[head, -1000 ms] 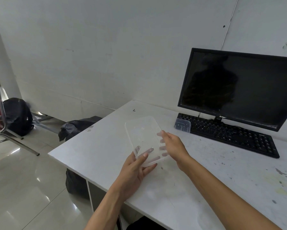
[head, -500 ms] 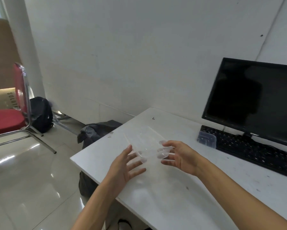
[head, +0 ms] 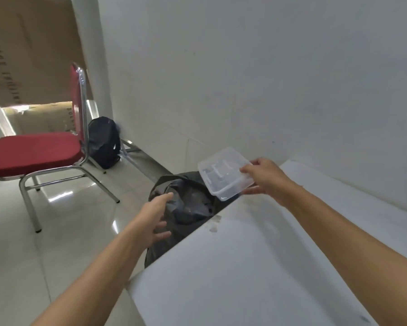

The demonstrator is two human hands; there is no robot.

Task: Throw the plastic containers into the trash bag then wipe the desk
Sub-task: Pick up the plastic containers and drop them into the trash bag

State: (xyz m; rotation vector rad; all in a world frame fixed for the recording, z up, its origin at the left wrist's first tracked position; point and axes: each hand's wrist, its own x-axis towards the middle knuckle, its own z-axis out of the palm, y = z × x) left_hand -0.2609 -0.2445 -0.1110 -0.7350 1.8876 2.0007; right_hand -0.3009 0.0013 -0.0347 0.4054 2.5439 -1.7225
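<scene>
A clear plastic container (head: 223, 174) hangs in the air past the desk's left end, tilted, right above the dark trash bag (head: 190, 205). My right hand (head: 266, 180) grips its near right edge, thumb on top and fingers underneath. The bag stands on the floor against the white desk (head: 256, 267), its mouth crumpled and partly open. My left hand (head: 154, 217) reaches out with spread fingers at the bag's left rim; whether it touches the rim I cannot tell.
A red-cushioned chair (head: 36, 151) with chrome legs stands on the glossy tiled floor to the left. A black backpack (head: 103, 141) leans by the wall behind it. Cardboard boxes (head: 30, 50) fill the far left corner. The desk bears stains near its left end.
My view swung left, away from the monitor and keyboard. The container went from both hands over the desk to my right hand alone above the bag. My left hand moved toward the bag.
</scene>
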